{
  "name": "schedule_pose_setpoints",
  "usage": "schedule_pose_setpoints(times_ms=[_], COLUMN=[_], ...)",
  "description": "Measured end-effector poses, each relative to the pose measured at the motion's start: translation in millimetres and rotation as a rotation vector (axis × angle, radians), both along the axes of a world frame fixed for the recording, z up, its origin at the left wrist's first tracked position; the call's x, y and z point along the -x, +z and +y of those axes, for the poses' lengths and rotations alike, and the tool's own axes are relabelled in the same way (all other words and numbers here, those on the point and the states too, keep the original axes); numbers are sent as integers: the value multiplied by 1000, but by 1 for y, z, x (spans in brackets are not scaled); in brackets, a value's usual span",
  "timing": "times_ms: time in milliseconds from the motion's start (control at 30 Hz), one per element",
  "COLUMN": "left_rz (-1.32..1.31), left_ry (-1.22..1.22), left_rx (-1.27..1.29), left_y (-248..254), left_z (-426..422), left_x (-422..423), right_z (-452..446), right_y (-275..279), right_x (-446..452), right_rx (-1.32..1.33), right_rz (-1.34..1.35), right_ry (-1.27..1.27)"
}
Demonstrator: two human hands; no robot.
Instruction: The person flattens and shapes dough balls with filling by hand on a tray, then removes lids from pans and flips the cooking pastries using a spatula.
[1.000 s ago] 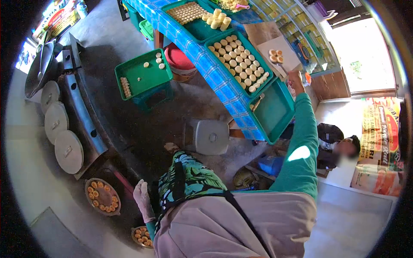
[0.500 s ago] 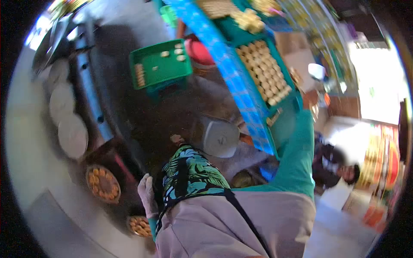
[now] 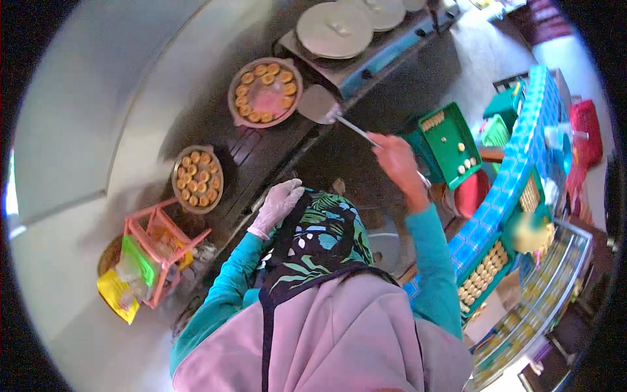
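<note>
My right hand (image 3: 396, 164) is closed around a long, thin, pale-handled utensil (image 3: 356, 128). Its far end has a pinkish-white tip beside a grey disc (image 3: 318, 104) at the counter edge; whether they are joined I cannot tell. My left hand (image 3: 282, 204), in a thin whitish glove, is held empty by the dark counter edge, fingers stretched out and close together. Ahead of it, a round pan (image 3: 236, 112) carries browned round pastries in a ring. Another round pan (image 3: 218, 171), full of similar pastries, stands nearer on the left.
Large pale lids (image 3: 334, 31) cover the stove at the back. A pink stool (image 3: 151, 225) lies at left beside yellow packaging (image 3: 117, 295). On the right are a green tray (image 3: 450, 151) with dough pieces and a blue-tiled counter (image 3: 482, 238) bearing a tray of dough balls (image 3: 483, 276).
My view has swung left toward the stove and pans. My right hand, earlier reaching over the tiled counter with its fingers hidden, now holds the utensil out in front.
</note>
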State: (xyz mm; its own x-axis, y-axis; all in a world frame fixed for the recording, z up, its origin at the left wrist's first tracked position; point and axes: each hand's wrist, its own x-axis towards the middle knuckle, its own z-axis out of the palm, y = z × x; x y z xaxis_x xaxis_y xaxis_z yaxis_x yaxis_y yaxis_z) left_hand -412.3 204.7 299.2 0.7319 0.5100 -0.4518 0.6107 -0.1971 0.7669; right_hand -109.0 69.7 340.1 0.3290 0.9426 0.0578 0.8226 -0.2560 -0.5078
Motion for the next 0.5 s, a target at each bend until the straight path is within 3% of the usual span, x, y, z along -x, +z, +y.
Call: schedule_pose_setpoints(times_ms=[200, 233, 333, 500], left_rz=[31, 24, 11, -51], left_ry=[364, 431, 577, 713], left_rx=[115, 37, -2, 28], left_y=[8, 2, -20, -34], left_z=[22, 23, 28, 33], left_x=[97, 114, 161, 191], right_z=[187, 206, 255, 281], right_y=[-6, -3, 11, -20], right_x=[46, 51, 68, 62], right_rx=[301, 390, 616, 624], right_rz=[-225, -266, -272, -331], right_ry=[188, 246, 287, 370])
